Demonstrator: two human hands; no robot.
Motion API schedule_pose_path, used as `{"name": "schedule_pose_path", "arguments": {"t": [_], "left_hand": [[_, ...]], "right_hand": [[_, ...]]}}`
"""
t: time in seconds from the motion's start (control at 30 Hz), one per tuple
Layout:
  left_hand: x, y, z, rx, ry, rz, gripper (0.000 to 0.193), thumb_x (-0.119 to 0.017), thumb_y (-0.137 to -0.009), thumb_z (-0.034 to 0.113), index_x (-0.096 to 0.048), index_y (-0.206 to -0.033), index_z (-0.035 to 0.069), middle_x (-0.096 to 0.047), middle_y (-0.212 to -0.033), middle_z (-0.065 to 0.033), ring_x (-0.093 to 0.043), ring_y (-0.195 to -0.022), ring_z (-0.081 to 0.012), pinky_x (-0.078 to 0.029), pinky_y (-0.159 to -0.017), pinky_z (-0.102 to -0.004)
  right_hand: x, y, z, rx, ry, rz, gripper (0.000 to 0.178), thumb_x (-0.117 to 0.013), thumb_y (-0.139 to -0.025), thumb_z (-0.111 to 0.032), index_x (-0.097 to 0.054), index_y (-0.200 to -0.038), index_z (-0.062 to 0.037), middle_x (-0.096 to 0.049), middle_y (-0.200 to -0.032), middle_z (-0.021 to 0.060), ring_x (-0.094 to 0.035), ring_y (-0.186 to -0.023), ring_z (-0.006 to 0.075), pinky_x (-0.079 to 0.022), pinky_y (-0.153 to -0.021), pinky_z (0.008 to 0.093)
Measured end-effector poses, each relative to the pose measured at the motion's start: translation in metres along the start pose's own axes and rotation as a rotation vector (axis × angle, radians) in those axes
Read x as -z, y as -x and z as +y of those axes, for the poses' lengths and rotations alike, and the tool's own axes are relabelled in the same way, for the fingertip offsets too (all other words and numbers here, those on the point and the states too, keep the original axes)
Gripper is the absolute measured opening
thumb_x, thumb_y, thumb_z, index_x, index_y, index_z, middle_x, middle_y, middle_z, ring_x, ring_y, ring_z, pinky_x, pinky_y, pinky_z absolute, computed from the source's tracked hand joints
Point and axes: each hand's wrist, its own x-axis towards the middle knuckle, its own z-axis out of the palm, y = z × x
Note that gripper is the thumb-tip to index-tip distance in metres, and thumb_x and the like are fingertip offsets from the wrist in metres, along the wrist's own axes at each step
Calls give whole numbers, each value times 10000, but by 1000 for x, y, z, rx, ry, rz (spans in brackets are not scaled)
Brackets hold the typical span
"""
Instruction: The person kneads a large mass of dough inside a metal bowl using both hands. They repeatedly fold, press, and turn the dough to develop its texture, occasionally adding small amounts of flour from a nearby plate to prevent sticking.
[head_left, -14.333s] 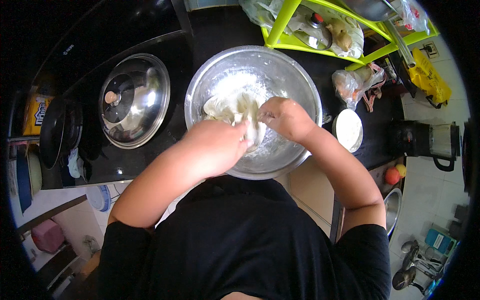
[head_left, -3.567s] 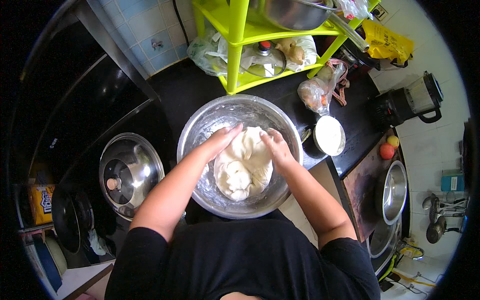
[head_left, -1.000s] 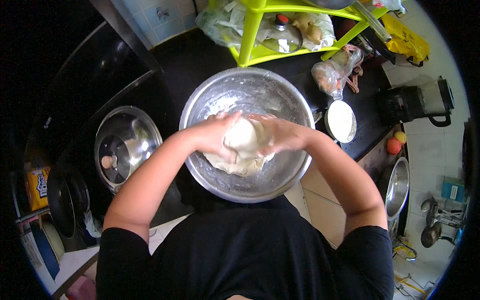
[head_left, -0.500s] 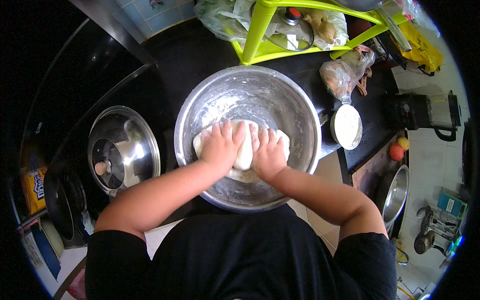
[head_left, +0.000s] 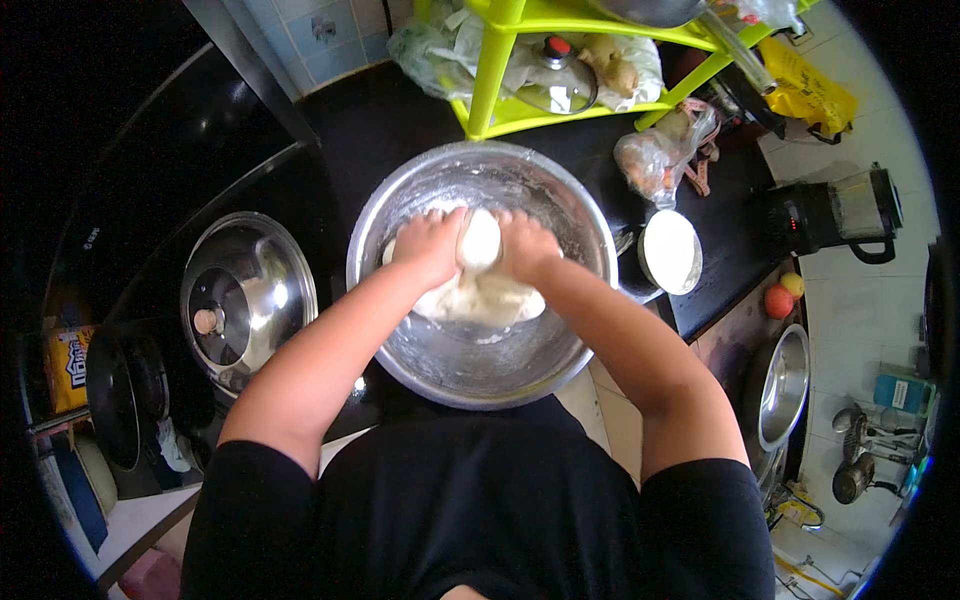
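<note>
A wide steel bowl (head_left: 490, 375) sits on the counter in front of me, its inner wall smeared with flour. White dough (head_left: 480, 300) lies inside it, bulging up between my two hands. My left hand (head_left: 432, 247) grips the left part of the dough, its fingers curled over the far side. On the right part, my right hand (head_left: 528, 248) is closed on the dough in the same way. Most fingertips are hidden behind the knuckles or sunk in the dough.
A glass lid (head_left: 250, 300) lies left of the bowl. To the right stand a white bowl (head_left: 670, 250), a tied plastic bag (head_left: 650, 165) and a blender (head_left: 840, 215). A green rack (head_left: 490, 75) rises behind. A steel basin (head_left: 785, 385) is at the far right.
Both hands have gone from lying flat with outstretched fingers to curled round the dough, slightly farther from me. The dough's near part is stretched out wider, and the whole view has shifted a little.
</note>
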Motion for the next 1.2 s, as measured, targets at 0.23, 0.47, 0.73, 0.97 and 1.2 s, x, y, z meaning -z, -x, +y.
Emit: {"name": "schedule_pose_path", "arguments": {"t": [0.23,0.47,0.73,0.97,1.2], "left_hand": [[57,80,27,-91,155,-400,1264,-885,-440,384,-165,-1449,134,-245,-1432,-209,-289,-1301,-384,-264,-1076,-478],[-42,94,37,-97,-274,26,820,-684,-719,298,-274,-1408,124,-338,-1387,-226,-342,-1260,-423,-313,-999,-563],[-6,15,15,-63,-107,-17,615,-696,-699,221,-450,-1258,142,-535,-1168,-163,-546,-1022,-339,-465,-843,-426],[-19,-22,-5,116,90,119,646,-719,-682,192,-476,-1280,215,-583,-1136,-120,-568,-1023,-331,-475,-865,-393],[61,23,-22,-36,1064,-163,1111,-819,-558,100,-153,-1448,68,-262,-1444,-222,-304,-1322,-304,-297,-1068,-356]], "right_hand": [[30,95,-6,193,-78,-209,1182,-806,-521,-539,-183,-1442,-139,-307,-1369,243,-300,-1280,404,-220,-1065,532],[-61,100,-30,88,373,42,877,-591,-776,-285,-93,-1434,13,-202,-1450,231,-223,-1332,409,-255,-1025,592],[-12,25,-15,89,255,-2,660,-559,-789,-315,-327,-1329,-15,-503,-1115,170,-528,-1050,339,-460,-824,480],[15,-14,4,24,-25,-25,780,-702,-659,-467,-428,-1242,-29,-538,-1147,231,-559,-1078,296,-472,-893,383],[22,25,52,312,-719,-84,1181,-799,-603,-458,-85,-1448,-45,-185,-1456,259,-188,-1363,363,-192,-1114,413]]}}
